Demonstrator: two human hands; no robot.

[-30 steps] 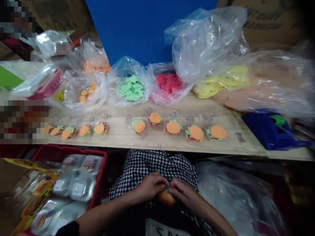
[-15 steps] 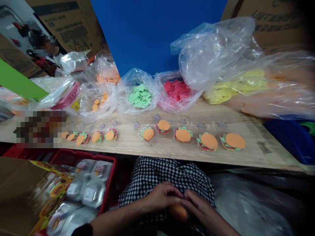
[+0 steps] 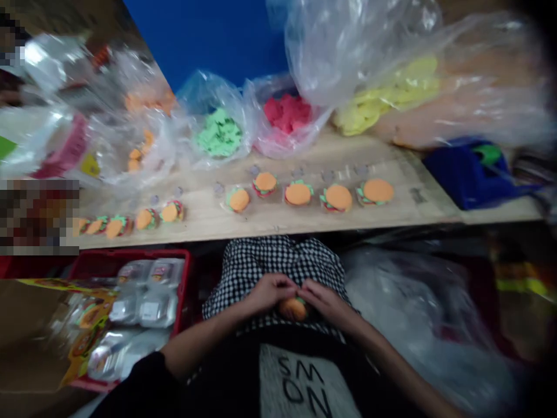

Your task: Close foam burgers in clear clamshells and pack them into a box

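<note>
Low over my checked lap, my left hand (image 3: 273,290) and my right hand (image 3: 321,297) meet with fingers bent around a toy burger (image 3: 292,309). The burger has an orange bun with a bit of green at its edge; whether a clear case surrounds it is too blurred to tell. Both hands' fingertips close together at its far edge. On the wooden table (image 3: 209,226) ahead, several toy burgers in clear open cases stand in a row, among them one (image 3: 298,193) straight in front of me.
Behind the row lie plastic bags of green pieces (image 3: 220,133), red pieces (image 3: 288,114), yellow pieces (image 3: 368,110) and orange pieces. A red crate (image 3: 185,290) of packed clear boxes sits at my left. A blue bin (image 3: 463,180) is at the right; a large clear bag (image 3: 404,313) hangs below.
My view has tipped down and turned right, so the table sits higher in the picture. Both hands stay together at the toy burger over my lap.
</note>
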